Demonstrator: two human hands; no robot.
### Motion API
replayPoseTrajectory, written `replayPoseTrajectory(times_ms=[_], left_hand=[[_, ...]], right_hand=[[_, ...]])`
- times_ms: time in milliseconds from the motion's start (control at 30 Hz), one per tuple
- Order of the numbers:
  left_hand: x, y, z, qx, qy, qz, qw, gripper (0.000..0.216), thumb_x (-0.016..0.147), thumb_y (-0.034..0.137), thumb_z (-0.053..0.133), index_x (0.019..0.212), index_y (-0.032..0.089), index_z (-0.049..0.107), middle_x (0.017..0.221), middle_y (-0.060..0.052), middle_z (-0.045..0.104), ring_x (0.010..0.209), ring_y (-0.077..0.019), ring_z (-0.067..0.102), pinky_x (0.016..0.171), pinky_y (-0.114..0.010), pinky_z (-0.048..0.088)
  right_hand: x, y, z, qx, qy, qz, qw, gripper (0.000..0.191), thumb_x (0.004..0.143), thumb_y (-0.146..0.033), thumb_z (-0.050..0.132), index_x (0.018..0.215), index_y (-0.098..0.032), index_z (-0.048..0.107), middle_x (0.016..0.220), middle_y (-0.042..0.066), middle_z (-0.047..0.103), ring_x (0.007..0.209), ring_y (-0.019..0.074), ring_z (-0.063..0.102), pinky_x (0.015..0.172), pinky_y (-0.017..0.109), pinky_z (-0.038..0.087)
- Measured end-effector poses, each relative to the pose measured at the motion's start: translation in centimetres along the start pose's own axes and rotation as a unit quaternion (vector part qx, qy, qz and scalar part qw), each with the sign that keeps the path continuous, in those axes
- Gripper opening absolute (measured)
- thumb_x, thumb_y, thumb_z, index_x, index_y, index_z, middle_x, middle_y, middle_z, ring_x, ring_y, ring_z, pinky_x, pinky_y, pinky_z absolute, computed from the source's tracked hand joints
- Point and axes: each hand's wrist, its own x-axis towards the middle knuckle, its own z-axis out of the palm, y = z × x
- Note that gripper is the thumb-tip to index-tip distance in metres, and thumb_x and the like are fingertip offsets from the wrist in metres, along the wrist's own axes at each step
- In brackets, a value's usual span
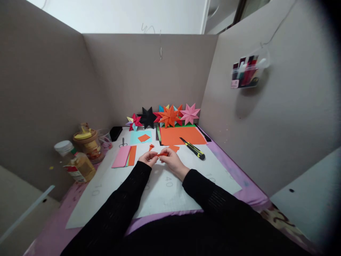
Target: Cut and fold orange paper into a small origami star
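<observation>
Paper (pixel 163 154) is pinched by both your left hand (pixel 148 157) and right hand (pixel 172 162), seemingly to steady it; the cutter (pixel 193 149) lies right of them, perhaps for easy reach.

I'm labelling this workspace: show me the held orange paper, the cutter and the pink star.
Held orange paper (pixel 163 154), head view, visible middle.
Cutter (pixel 193 149), head view, its handle.
Pink star (pixel 190 113), head view, its centre.

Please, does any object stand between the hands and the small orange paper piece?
Nothing visible does: the left hand and right hand both touch the orange paper piece directly. The utility knife lies to the right.
</observation>
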Motion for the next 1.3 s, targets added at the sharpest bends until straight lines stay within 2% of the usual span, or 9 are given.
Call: replayPoseTrajectory(times_ms=[100,333,533,667,767,967,1100,1200,1300], left_hand=[[-0.2,0.2,0.2,-0.036,-0.007,-0.018,0.999,0.025,0.054,0.026,0.071,0.073,0.013,0.063,0.057,-0.002,0.065,0.053,-0.0127,0.059,0.053,-0.024,0.047],[-0.3,1.2,0.0,-0.061,-0.007,-0.066,0.996,0.023,0.049,0.026,0.073,0.067,0.014,0.064,0.055,-0.001,0.064,0.052,-0.0128,0.059,0.057,-0.026,0.049],[-0.5,1.8,0.1,-0.123,-0.023,-0.092,0.988,0.033,0.045,0.032,0.078,0.069,0.014,0.065,0.058,-0.001,0.066,0.053,-0.0112,0.06,0.06,-0.025,0.049],[-0.7,2.2,0.1,-0.135,-0.023,-0.118,0.984,0.039,0.045,0.039,0.078,0.071,0.013,0.065,0.058,-0.002,0.067,0.055,-0.0126,0.062,0.061,-0.025,0.05],[-0.7,2.4,0.0,-0.105,-0.027,-0.133,0.985,0.038,0.046,0.04,0.078,0.068,0.013,0.064,0.055,-0.003,0.066,0.053,-0.013,0.062,0.057,-0.024,0.05],[-0.7,2.3,-0.1,-0.056,-0.03,-0.117,0.991,0.033,0.049,0.038,0.077,0.067,0.013,0.066,0.052,-0.003,0.065,0.051,-0.0144,0.062,0.055,-0.025,0.05],[-0.7,2.1,-0.1,-0.03,-0.006,-0.076,0.997,0.029,0.052,0.035,0.075,0.069,0.013,0.068,0.052,-0.002,0.065,0.049,-0.0136,0.06,0.054,-0.026,0.05],[-0.7,2.0,0.0,-0.011,0.021,-0.049,0.999,0.027,0.054,0.034,0.074,0.07,0.013,0.068,0.053,-0.002,0.065,0.05,-0.0144,0.061,0.055,-0.027,0.051],[-0.7,1.8,0.0,-0.014,0.024,-0.038,0.999,0.028,0.055,0.034,0.073,0.072,0.012,0.069,0.055,-0.004,0.066,0.054,-0.0169,0.063,0.057,-0.029,0.052]], right_hand=[[0.0,0.0,0.0,0.007,-0.001,-0.013,1.0,0.013,0.062,-0.016,0.061,0.073,-0.018,0.053,0.064,-0.004,0.05,0.056,0.0085,0.048,0.054,0.022,0.038],[0.0,-0.5,-0.2,0.002,-0.047,0.002,0.999,0.011,0.062,-0.015,0.057,0.072,-0.019,0.056,0.069,-0.003,0.054,0.058,0.0094,0.049,0.056,0.023,0.04],[0.1,-0.4,-0.5,-0.003,-0.038,-0.017,0.999,0.007,0.063,-0.015,0.054,0.068,-0.019,0.058,0.062,-0.002,0.055,0.058,0.011,0.052,0.058,0.024,0.042],[0.0,-0.7,-0.5,-0.032,-0.044,-0.03,0.998,0.005,0.065,-0.018,0.054,0.069,-0.019,0.058,0.062,-0.002,0.055,0.059,0.0119,0.053,0.06,0.025,0.042],[-0.1,-1.0,-0.7,-0.053,-0.049,-0.038,0.997,0.005,0.067,-0.019,0.054,0.07,-0.019,0.058,0.064,-0.002,0.056,0.062,0.0123,0.054,0.063,0.026,0.043],[-0.1,-1.3,-0.9,-0.063,-0.056,-0.041,0.996,0.004,0.068,-0.019,0.058,0.072,-0.019,0.059,0.07,-0.001,0.057,0.066,0.0134,0.055,0.066,0.027,0.043],[-0.4,-1.8,-0.6,-0.036,-0.074,-0.03,0.996,0.018,0.066,-0.025,0.065,0.081,-0.02,0.057,0.079,0.001,0.058,0.075,0.0158,0.058,0.069,0.029,0.045],[-0.5,-1.8,-0.3,-0.037,-0.05,-0.041,0.997,0.027,0.065,-0.029,0.067,0.088,-0.021,0.055,0.088,0.002,0.058,0.079,0.0159,0.058,0.07,0.029,0.047],[-0.5,-1.6,-0.1,-0.066,-0.011,-0.05,0.997,0.025,0.067,-0.032,0.066,0.088,-0.02,0.058,0.087,0.003,0.059,0.075,0.0159,0.059,0.069,0.03,0.047]])
